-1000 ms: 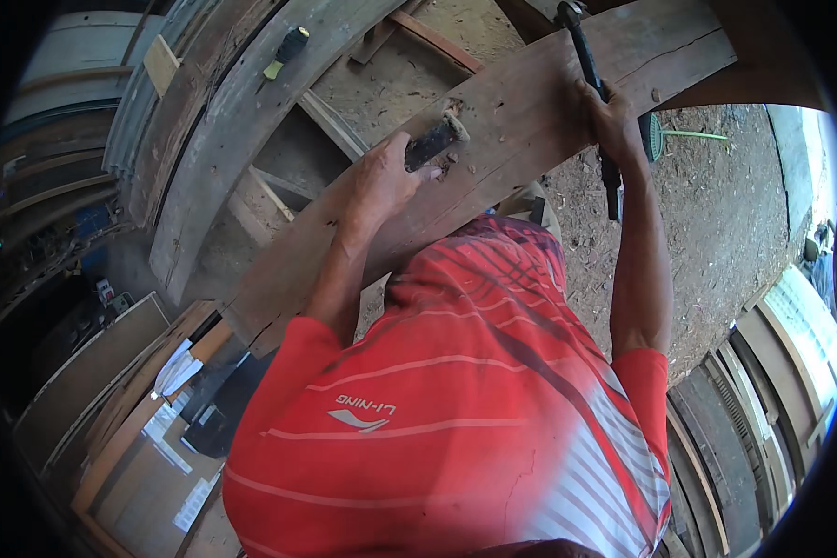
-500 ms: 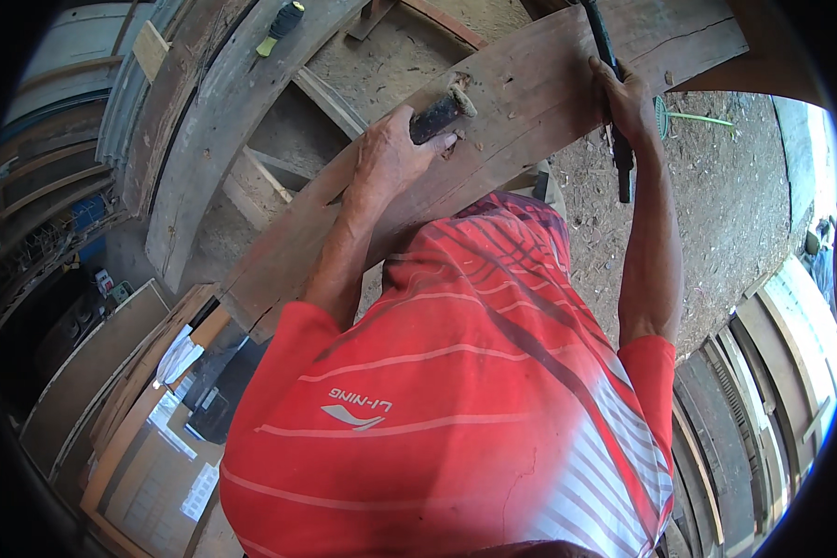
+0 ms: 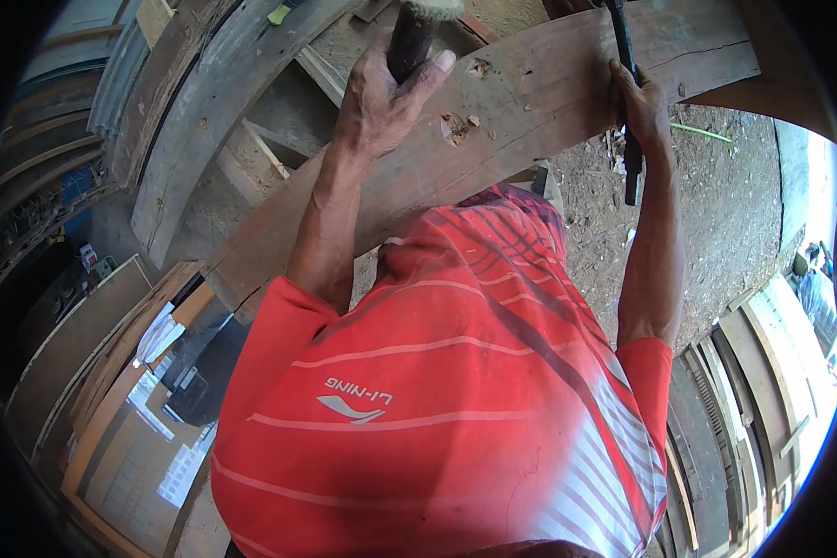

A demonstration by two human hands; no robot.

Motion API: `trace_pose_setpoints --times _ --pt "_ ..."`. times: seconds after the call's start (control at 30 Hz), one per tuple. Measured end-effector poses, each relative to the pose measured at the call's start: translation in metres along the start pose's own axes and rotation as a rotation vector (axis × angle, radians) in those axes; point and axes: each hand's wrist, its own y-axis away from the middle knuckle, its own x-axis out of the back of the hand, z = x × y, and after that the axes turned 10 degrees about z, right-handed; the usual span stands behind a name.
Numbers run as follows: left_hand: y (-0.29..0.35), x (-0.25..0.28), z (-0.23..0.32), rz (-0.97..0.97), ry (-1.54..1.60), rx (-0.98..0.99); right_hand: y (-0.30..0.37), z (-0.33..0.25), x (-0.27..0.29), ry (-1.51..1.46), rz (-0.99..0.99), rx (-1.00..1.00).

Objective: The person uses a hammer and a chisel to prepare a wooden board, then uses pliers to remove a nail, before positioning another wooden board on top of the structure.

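Observation:
A long, curved wooden plank (image 3: pixel 521 102) slants across in front of me, with a crack near its far right end. Two rough holes with loose chips are cut in it; the nearer hole (image 3: pixel 454 130) is larger. My left hand (image 3: pixel 381 107) is closed round a thick dark handle (image 3: pixel 413 46), which looks like a chisel's, with a pale, frayed butt end. Its blade is hidden. Over the plank's right part, my right hand (image 3: pixel 644 104) grips a long, dark, narrow bar (image 3: pixel 631 153), whose upper end leaves the picture.
Another curved timber (image 3: pixel 191 167) lies to the left, with a yellow-green tool tip (image 3: pixel 279 13) on it. Leaning boards (image 3: pixel 730 418) stand at lower right. At lower left are a cardboard sheet (image 3: pixel 126 456) and a black object (image 3: pixel 200 386). Debris covers the ground (image 3: pixel 716 214).
My left hand has lifted the handle up and away to the left, uncovering the larger hole. My right hand with the bar has shifted slightly right.

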Motion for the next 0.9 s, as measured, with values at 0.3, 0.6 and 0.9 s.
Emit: trace_pose_setpoints --times 0.3,0.6,0.9 --pt "-0.018 -0.044 0.015 -0.043 0.440 -0.112 0.002 -0.004 -0.003 -0.003 -0.009 0.041" --pt "-0.019 -0.049 0.011 -0.039 0.403 -0.044 0.000 -0.003 -0.003 -0.005 -0.016 0.022" --pt "-0.021 -0.056 0.008 -0.135 0.554 -0.181 -0.001 -0.002 -0.002 0.012 -0.015 0.005"
